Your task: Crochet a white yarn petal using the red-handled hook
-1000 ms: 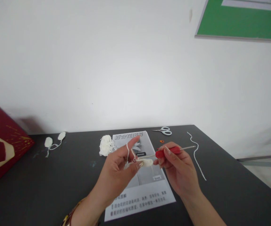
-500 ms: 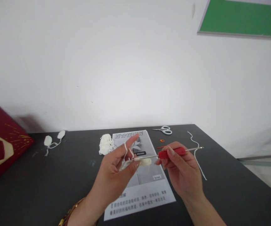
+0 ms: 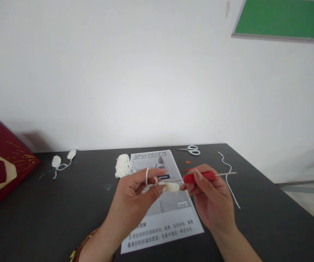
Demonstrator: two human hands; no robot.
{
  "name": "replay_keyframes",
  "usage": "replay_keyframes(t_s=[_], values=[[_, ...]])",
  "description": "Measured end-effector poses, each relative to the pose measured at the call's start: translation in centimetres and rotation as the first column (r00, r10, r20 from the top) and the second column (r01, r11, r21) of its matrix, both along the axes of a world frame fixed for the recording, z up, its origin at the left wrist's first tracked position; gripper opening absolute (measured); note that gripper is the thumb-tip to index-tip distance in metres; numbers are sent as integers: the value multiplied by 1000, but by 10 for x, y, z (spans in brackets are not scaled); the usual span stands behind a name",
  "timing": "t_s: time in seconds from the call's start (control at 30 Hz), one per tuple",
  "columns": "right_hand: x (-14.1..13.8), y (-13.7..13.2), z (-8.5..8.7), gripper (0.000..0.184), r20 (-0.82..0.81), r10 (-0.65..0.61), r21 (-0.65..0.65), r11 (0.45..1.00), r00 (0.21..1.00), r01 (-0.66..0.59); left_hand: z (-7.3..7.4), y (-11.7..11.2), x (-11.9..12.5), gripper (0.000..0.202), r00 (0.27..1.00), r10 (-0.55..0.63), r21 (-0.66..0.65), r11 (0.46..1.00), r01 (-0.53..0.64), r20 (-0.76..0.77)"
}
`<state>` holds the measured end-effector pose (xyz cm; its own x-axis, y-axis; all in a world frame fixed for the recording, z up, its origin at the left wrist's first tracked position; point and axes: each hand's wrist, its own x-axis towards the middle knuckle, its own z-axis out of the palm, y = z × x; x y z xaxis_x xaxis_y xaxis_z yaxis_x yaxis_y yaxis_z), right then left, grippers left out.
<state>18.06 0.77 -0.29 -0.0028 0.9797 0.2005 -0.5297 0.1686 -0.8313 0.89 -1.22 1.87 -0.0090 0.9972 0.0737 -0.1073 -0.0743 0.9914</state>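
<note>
My left hand (image 3: 136, 193) pinches a small cream-white crochet piece (image 3: 171, 187) between thumb and fingers, and white yarn loops over its index finger. In my right hand (image 3: 211, 196) is a crochet hook (image 3: 199, 177) with a red handle, held like a pen. The hook's metal shaft points left and its tip meets the yarn at the crochet piece; the exact stitch is too small to make out. Behind my left hand lies a ball of white yarn (image 3: 123, 165). Both hands are above a printed pattern sheet (image 3: 165, 233).
Scissors (image 3: 192, 150), an orange stitch marker (image 3: 188, 162) and a thin red stick (image 3: 187, 170) lie beyond my right hand. A loose white yarn strand (image 3: 232, 189) is to the right. Two white crocheted pieces (image 3: 56, 161) and a red bag (image 3: 6, 163) are at the left.
My left index finger has lowered from pointing up to nearly level, bringing the yarn loop down. The crochet piece has shifted slightly right; my right hand has barely moved.
</note>
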Motion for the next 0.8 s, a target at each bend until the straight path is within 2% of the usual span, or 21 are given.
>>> replay_keyframes(t_s=[0.07, 0.13, 0.43, 0.57, 0.67, 0.8], values=[[0, 0, 1, 9, -3, -20, 18, 1000, 1000, 20, 0, 1, 1, 12, 996, -14, -81, 996, 21, 84], [0, -1, 1, 9, 0, -53, 54, 997, 999, 53, -2, 3, 2, 12, 982, -30, -141, 988, 57, 188], [-3, -7, 3, 3, 7, -232, 226, 948, 973, 225, -2, 10, 0, 12, 878, -94, -204, 956, 212, 469], [-1, -6, 4, 3, 20, -220, 213, 954, 975, 211, -2, 9, -2, 12, 901, -138, -228, 941, 249, 411], [1, -5, 5, 3, 24, -193, 218, 959, 981, 183, -3, 8, -3, 11, 946, -140, -221, 953, 209, 291], [2, -5, 2, 3, 38, -219, 253, 946, 975, 202, -4, 7, -4, 11, 981, -114, -221, 964, 147, 154]])
